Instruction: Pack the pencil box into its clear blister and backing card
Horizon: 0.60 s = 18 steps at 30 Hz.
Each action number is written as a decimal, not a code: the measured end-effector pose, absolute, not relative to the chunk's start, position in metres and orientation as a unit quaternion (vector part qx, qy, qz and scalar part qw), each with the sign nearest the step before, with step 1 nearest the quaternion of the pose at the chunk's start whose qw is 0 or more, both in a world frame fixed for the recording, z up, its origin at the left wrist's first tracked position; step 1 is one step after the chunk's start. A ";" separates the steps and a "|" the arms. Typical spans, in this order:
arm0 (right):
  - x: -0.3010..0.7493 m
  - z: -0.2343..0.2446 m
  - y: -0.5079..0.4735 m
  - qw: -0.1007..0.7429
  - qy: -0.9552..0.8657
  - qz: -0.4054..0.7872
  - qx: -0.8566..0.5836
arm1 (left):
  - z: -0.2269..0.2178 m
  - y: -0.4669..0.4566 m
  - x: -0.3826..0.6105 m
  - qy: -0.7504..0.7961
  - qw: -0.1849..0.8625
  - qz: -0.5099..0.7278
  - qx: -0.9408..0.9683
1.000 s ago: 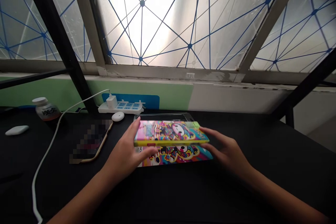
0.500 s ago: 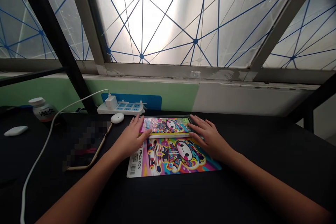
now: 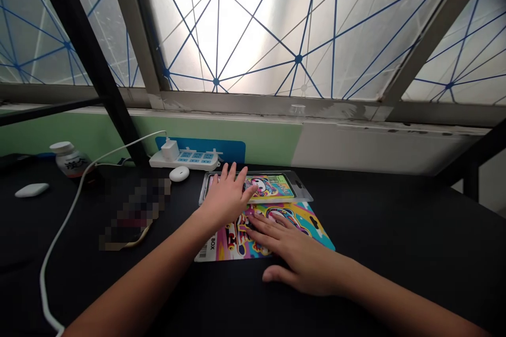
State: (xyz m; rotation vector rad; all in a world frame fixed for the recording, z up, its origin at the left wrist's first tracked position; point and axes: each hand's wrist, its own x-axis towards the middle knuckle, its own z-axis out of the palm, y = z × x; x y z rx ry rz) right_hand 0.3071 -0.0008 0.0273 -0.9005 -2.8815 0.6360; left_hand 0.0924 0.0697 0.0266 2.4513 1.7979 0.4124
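pencil box [image 3: 272, 188] under open flat left hand [image 3: 227, 197], right hand [image 3: 296, 258] open flat on card [image 3: 318, 233].

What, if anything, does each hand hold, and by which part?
Nothing is gripped. The left hand lies flat on the left end of the pencil box; the right hand lies flat on the printed card.

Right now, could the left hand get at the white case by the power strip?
Probably yes: the left hand lies on the pencil box, and only bare table separates it from the case.

Colourful pencil box [image 3: 272, 187] flat beside card [image 3: 316, 226]
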 end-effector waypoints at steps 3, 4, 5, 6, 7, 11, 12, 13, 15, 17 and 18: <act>0.313 0.031 -0.002 0.054 -0.928 0.204 -0.308 | 0.022 0.080 0.094 0.602 0.046 0.116 0.789; 0.314 0.031 -0.003 0.073 -0.925 0.200 -0.314 | 0.021 0.081 0.091 0.600 0.044 0.114 0.790; 0.315 0.030 -0.003 0.092 -0.922 0.195 -0.323 | 0.021 0.082 0.088 0.596 0.045 0.114 0.794; 0.316 0.029 -0.003 0.110 -0.918 0.187 -0.333 | 0.022 0.083 0.084 0.592 0.046 0.113 0.797; 0.316 0.027 -0.003 0.126 -0.913 0.176 -0.345 | 0.022 0.083 0.080 0.587 0.048 0.112 0.800; 0.315 0.017 0.003 0.161 -0.887 0.112 -0.418 | 0.023 0.081 0.063 0.579 0.051 0.108 0.806; 0.315 0.015 0.004 0.160 -0.881 0.095 -0.435 | 0.023 0.081 0.059 0.582 0.049 0.108 0.805; 0.315 0.014 0.006 0.156 -0.875 0.080 -0.451 | 0.022 0.080 0.055 0.585 0.047 0.108 0.802; 0.314 0.013 0.007 0.147 -0.866 0.059 -0.475 | 0.020 0.080 0.048 0.595 0.047 0.108 0.795; 0.314 0.013 0.006 0.141 -0.859 0.048 -0.489 | 0.018 0.079 0.044 0.601 0.053 0.106 0.790; 0.314 0.013 0.006 0.140 -0.858 0.045 -0.493 | 0.018 0.079 0.043 0.602 0.055 0.106 0.790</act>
